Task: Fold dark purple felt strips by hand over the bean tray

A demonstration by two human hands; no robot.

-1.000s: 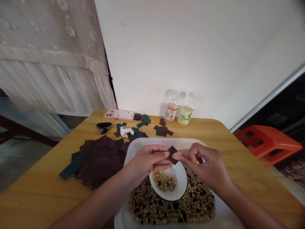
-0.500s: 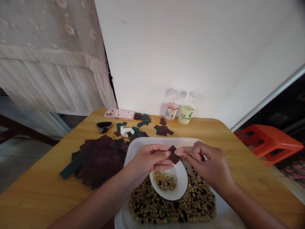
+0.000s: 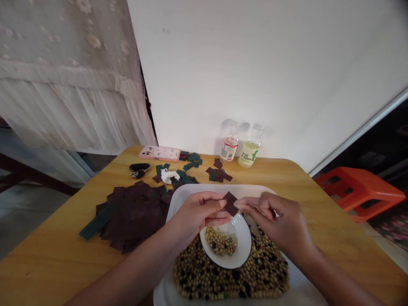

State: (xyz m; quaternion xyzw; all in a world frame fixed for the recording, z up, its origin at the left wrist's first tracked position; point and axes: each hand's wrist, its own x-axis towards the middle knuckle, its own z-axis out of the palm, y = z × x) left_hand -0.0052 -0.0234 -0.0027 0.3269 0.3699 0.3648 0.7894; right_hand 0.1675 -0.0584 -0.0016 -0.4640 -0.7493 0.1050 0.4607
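A small dark maroon square of sheet material (image 3: pixel 231 204) is pinched between my left hand (image 3: pixel 199 214) and my right hand (image 3: pixel 276 221), above the rim of a white bowl (image 3: pixel 242 242). Inside the bowl lies a small heap of pale beans with some dark ones (image 3: pixel 220 241). Below it, a thick layer of mixed beans (image 3: pixel 231 276) covers a white tray (image 3: pixel 191 195), and the bowl rests on them. My forearms hide the tray's near corners.
To the left on the wooden table (image 3: pixel 60 242) lies a large pile of maroon pieces (image 3: pixel 134 212), with scattered green strips (image 3: pixel 188 166), a tissue (image 3: pixel 168 175), a black clip (image 3: pixel 139 170), a pink-cased phone (image 3: pixel 160 153) and two plastic bottles (image 3: pixel 242 146) behind. An orange stool (image 3: pixel 360 191) stands right.
The maroon square has risen slightly and turned a little between my fingers. My right hand has shifted its grip slightly. The bowl and tray stay in place.
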